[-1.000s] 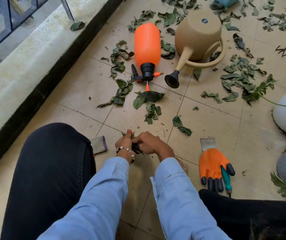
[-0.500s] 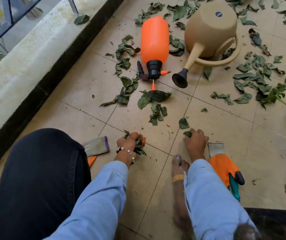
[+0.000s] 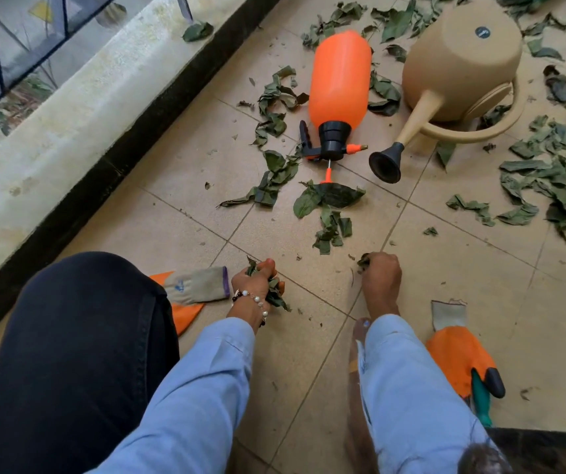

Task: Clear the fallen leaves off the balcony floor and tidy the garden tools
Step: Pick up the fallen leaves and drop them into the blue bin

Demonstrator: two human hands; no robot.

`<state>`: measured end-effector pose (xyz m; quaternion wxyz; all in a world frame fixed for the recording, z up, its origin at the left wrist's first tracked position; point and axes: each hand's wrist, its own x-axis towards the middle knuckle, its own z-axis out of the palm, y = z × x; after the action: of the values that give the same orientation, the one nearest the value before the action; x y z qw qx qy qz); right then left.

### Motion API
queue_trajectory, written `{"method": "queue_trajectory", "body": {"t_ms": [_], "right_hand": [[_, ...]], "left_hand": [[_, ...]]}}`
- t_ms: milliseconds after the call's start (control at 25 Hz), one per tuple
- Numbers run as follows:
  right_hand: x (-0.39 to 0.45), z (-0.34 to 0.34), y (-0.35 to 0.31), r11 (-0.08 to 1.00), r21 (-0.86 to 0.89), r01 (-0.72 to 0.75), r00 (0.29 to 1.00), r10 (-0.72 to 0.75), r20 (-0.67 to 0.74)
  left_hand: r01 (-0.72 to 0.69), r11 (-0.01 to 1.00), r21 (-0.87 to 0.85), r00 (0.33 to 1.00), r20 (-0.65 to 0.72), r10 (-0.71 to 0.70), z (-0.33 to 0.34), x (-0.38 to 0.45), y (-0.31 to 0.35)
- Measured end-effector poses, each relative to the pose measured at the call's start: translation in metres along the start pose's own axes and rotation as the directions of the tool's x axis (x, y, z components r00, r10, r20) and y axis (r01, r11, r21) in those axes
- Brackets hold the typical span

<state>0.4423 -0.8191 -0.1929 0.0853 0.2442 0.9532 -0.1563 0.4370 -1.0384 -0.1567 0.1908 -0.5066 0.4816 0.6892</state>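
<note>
Left hand (image 3: 256, 285) clamped on a full wad of leaves (image 3: 274, 295) spilling below its fingers, right hand (image 3: 379, 273) curled and pinching a leaf scrap (image 3: 363, 261) at its fingertips; risk of dropped bits from overfilled grip, more leaves (image 3: 329, 217) just beyond fingertips, orange sprayer (image 3: 339, 87) farther off.

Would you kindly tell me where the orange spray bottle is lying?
In the head view, the orange spray bottle lies on its side, upper centre, just left of the beige watering can, among leaves.
</note>
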Motion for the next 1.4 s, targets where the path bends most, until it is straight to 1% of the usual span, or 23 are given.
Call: {"method": "queue_trajectory", "body": {"t_ms": [40,120,160,200,240,320,360,400,560,600,720,800,840,920,960,1040,1120,1200,1240,1280,1320,1360,1400], "right_hand": [[-0.011,0.001,-0.009,0.997,0.065,-0.033,0.999,0.034,-0.009],[-0.033,-0.001,-0.039,0.956,0.29,-0.034,0.999,0.034,0.005],[-0.039,0.002,-0.054,0.922,0.387,-0.003,1.0,-0.007,0.025],[-0.044,0.007,-0.068,0.908,0.416,0.051,0.996,-0.078,0.05],[-0.048,0.015,-0.081,0.911,0.397,0.115,0.984,-0.159,0.079],[-0.049,0.032,-0.095,0.937,0.21,0.279,0.943,-0.309,0.123],[-0.047,0.038,-0.095,0.937,0.117,0.33,0.929,-0.344,0.136],[-0.045,0.044,-0.091,0.933,0.062,0.354,0.922,-0.36,0.146],[-0.045,0.053,-0.075,0.935,0.027,0.355,0.93,-0.355,0.09],[-0.048,0.052,-0.074,0.939,0.045,0.34,0.935,-0.342,0.09],[-0.062,0.046,-0.075,0.938,0.254,0.237,0.953,-0.275,0.125],[-0.08,0.047,-0.077,0.918,0.313,0.246,0.944,-0.299,0.136],[-0.091,0.05,-0.078,0.913,0.287,0.289,0.929,-0.34,0.147],[-0.114,0.06,-0.075,0.912,0.16,0.377,0.901,-0.402,0.166],[-0.125,0.065,-0.073,0.908,0.1,0.407,0.894,-0.418,0.161],[-0.141,0.071,-0.069,0.893,0.048,0.447,0.881,-0.449,0.147],[-0.143,0.072,-0.07,0.872,-0.011,0.489,0.868,-0.485,0.104],[-0.139,0.067,-0.074,0.902,0.04,0.43,0.894,-0.432,0.124],[-0.136,0.061,-0.075,0.939,0.101,0.329,0.932,-0.34,0.126],[-0.13,0.058,-0.072,0.96,0.222,0.169,0.978,-0.192,0.083],[-0.121,0.051,-0.071,0.92,0.389,-0.049,0.997,0.021,0.078],[-0.108,0.044,-0.068,0.783,0.562,-0.266,0.964,0.232,0.133],[-0.093,0.035,-0.066,0.576,0.706,-0.412,0.902,0.367,0.227]], "left_hand": [[-0.007,1.0,0.003,1.0,-0.019,0.007,-0.002,0.003,-0.001],[-0.026,1.0,0.007,0.998,-0.059,0.026,-0.006,0.007,-0.004],[-0.033,0.999,0.012,0.995,-0.09,0.034,-0.007,0.007,-0.005],[-0.039,0.999,0.023,0.991,-0.126,0.042,-0.009,0.008,-0.006],[-0.051,0.998,0.041,0.985,-0.165,0.057,-0.012,0.009,-0.007],[-0.081,0.995,0.064,0.973,-0.211,0.093,-0.02,0.009,-0.006],[-0.092,0.994,0.054,0.969,-0.224,0.102,-0.024,0.01,-0.006],[-0.095,0.994,0.048,0.967,-0.232,0.103,-0.029,0.011,-0.005],[-0.067,0.995,0.072,0.968,-0.236,0.082,-0.046,0.018,-0.006],[-0.06,0.996,0.07,0.972,-0.225,0.074,-0.048,0.017,-0.007],[-0.067,0.996,0.05,0.978,-0.192,0.075,-0.043,0.012,-0.007],[-0.089,0.996,0.016,0.981,-0.17,0.091,-0.039,0.007,-0.008],[-0.092,0.996,0.002,0.982,-0.163,0.091,-0.037,0.007,-0.01],[-0.101,0.995,0.011,0.983,-0.156,0.102,-0.036,0.004,-0.015],[-0.103,0.995,0.018,0.981,-0.161,0.104,-0.035,0.003,-0.016],[-0.099,0.994,0.056,0.981,-0.159,0.106,-0.034,0.002,-0.018],[-0.095,0.994,0.055,0.984,-0.149,0.102,-0.033,0.011,-0.024],[-0.087,0.993,0.077,0.984,-0.147,0.098,-0.034,0.017,-0.027],[-0.076,0.993,0.086,0.986,-0.14,0.088,-0.034,0.017,-0.028],[-0.071,0.993,0.092,0.987,-0.137,0.083,-0.033,0.012,-0.027],[-0.066,0.994,0.092,0.988,-0.134,0.078,-0.031,0.008,-0.024],[-0.06,0.994,0.086,0.989,-0.131,0.071,-0.027,0.01,-0.022],[-0.033,0.998,0.06,0.992,-0.118,0.04,-0.021,0.012,-0.021]]}}
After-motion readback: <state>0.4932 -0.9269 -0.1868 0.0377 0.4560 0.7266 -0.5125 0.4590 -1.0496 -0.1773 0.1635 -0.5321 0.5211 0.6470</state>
